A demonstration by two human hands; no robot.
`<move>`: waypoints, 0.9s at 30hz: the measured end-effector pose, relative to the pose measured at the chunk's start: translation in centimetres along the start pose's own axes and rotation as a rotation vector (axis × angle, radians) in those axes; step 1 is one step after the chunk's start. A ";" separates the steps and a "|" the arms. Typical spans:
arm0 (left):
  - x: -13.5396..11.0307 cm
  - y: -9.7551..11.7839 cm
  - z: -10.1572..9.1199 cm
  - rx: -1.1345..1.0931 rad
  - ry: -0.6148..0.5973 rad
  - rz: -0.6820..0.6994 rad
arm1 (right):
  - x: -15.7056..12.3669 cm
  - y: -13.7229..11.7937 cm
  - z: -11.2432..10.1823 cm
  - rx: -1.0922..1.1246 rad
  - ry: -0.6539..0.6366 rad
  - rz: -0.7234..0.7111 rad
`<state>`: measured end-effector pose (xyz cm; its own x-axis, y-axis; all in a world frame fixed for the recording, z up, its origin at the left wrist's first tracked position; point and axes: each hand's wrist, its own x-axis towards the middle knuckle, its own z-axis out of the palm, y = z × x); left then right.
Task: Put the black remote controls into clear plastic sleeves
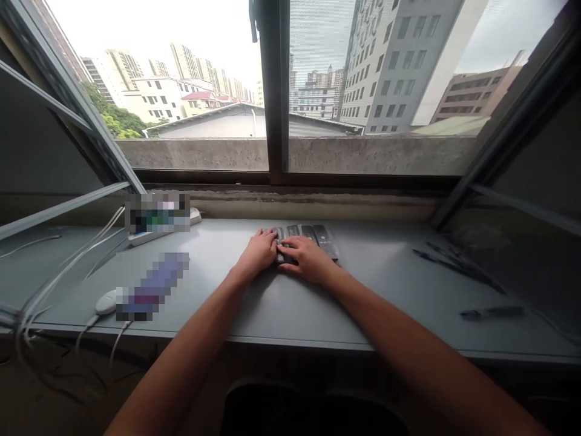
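Several dark remote controls lie side by side in a row on the grey desk, some in clear, shiny plastic wrapping. At the row's left end, my left hand has its fingers curled against the leftmost remote control. My right hand reaches over the row from the right. Its fingers and thumb are bent around the near part of the remotes at the left, close to my left fingertips. Both hands cover much of these remotes, so the exact grip is partly hidden.
On the left are a white power strip, a blurred-out purple item, a round white charger and white cables. Dark cords and a thin dark item lie at right. A window ledge runs behind.
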<state>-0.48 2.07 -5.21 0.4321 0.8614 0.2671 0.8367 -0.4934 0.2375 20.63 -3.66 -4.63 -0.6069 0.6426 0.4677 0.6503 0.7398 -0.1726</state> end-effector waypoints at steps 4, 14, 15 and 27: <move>0.1 0.0 0.0 0.031 -0.017 0.015 | 0.0 -0.2 0.2 -0.014 0.013 0.020; -0.4 1.5 -1.2 -0.006 -0.014 -0.033 | 0.1 -0.5 0.2 -0.022 0.013 0.042; -0.4 1.6 -1.3 -0.006 -0.013 -0.042 | 0.1 -0.5 0.2 -0.025 0.015 0.041; -0.5 1.5 -1.6 -0.006 -0.015 -0.004 | 0.2 -0.7 -0.2 0.011 0.041 0.039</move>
<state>0.05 0.68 -3.51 0.4338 0.8649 0.2525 0.8363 -0.4908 0.2445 20.11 -4.09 -4.23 -0.5618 0.6623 0.4957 0.6679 0.7167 -0.2006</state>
